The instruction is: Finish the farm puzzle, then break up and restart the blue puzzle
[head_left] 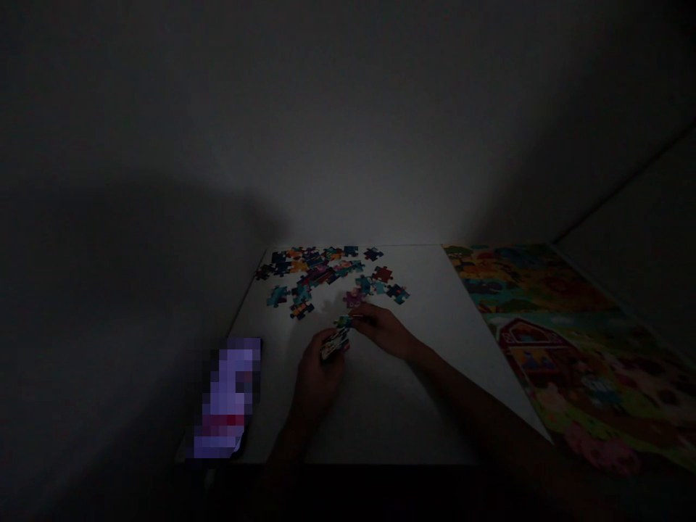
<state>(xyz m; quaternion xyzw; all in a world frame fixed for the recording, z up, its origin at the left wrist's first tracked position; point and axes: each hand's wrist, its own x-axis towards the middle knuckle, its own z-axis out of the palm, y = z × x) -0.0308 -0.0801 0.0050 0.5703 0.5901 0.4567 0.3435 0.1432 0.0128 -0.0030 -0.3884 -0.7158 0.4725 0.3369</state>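
Observation:
In dim light, my left hand [318,373] is closed around a small stack of jigsaw puzzle pieces [334,345], seen edge-on. My right hand [383,330] pinches one puzzle piece [344,323] at the top of that stack; whether this piece is apart from the others is hard to make out. Just beyond my fingers lies a purple puzzle piece [354,297] with a face-like print. Farther back, a loose heap of colourful puzzle pieces [315,275] spreads over the white table [413,420], some overlapping. A dark blue piece [398,293] lies at the heap's right side.
A lit phone [228,399], its screen blurred out, lies at the table's left front edge. Along the right side are assembled-looking pictures: a farm scene with a red barn [530,355] and an orange-green scene [505,275] behind it. A pale wall [348,145] rises behind the table.

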